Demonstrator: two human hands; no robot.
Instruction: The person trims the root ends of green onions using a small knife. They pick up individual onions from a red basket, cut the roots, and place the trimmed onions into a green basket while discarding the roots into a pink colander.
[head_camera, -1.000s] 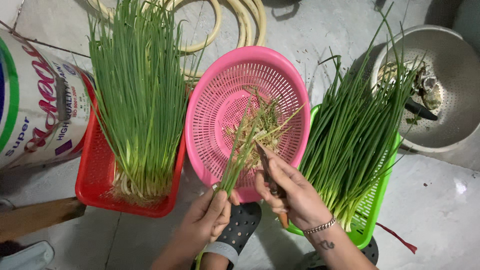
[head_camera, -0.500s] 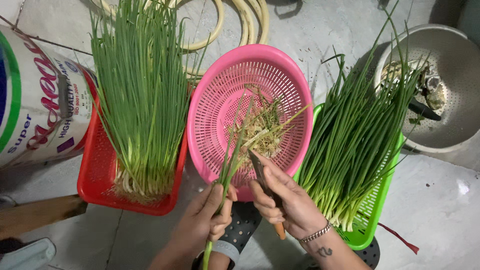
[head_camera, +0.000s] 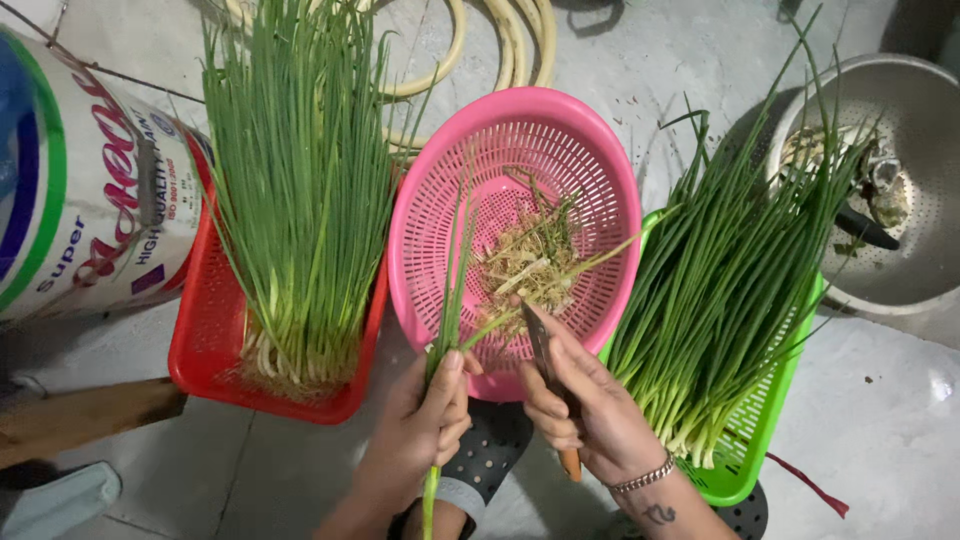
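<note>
Scallion stalk (head_camera: 447, 300) gripped in left hand (head_camera: 428, 425) fingers, root end over pink colander (head_camera: 420, 250) so trimmings land inside. Right hand (head_camera: 585, 415) closed on knife (head_camera: 545, 365), blade at roots. Trimmed bunch in green basket (head_camera: 760, 440) alongside.

Red rectangular plastic basket (head_camera: 205, 345) at left, holding an upright-fanned bundle of untrimmed green chives with pale root ends (head_camera: 300, 200); large white printed sack (head_camera: 80, 190) just beside it, far left; coiled yellowish rubber hose (head_camera: 480, 45) on grey concrete floor (head_camera: 900, 440), top centre; round perforated metal colander (head_camera: 900, 260) at right, containing dark scraps; brown wooden plank (head_camera: 80, 420) at lower left.
</note>
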